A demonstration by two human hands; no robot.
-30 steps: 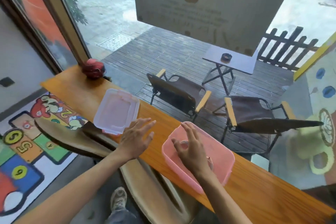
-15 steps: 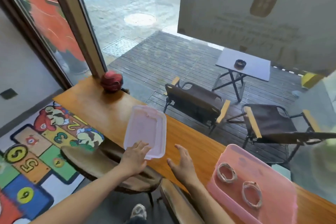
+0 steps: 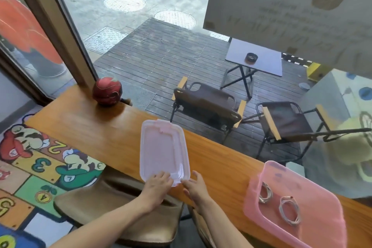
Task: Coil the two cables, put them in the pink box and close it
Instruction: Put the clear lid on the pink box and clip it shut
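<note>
The pink box (image 3: 251, 201) stands open at the right end of the wooden counter (image 3: 96, 137). Two coiled white cables lie inside it, one (image 3: 265, 193) to the left and one (image 3: 289, 210) to the right. The translucent pink lid (image 3: 164, 147) lies flat on the counter, left of the box. My left hand (image 3: 156, 186) rests on the lid's near edge with its fingers on the rim. My right hand (image 3: 196, 186) sits just beside the lid's near right corner, fingers spread, touching or almost touching it.
A red round ornament (image 3: 107, 90) sits at the counter's far left by the window frame. Wooden stools (image 3: 120, 213) stand below the counter's near edge. Beyond the glass are chairs and a small table. A colourful play mat (image 3: 30, 167) covers the floor at left.
My right hand has left the pink box and moved left to the lid. My left hand slid onto the lid's near edge. The view swung left, so the box now sits at the right.
</note>
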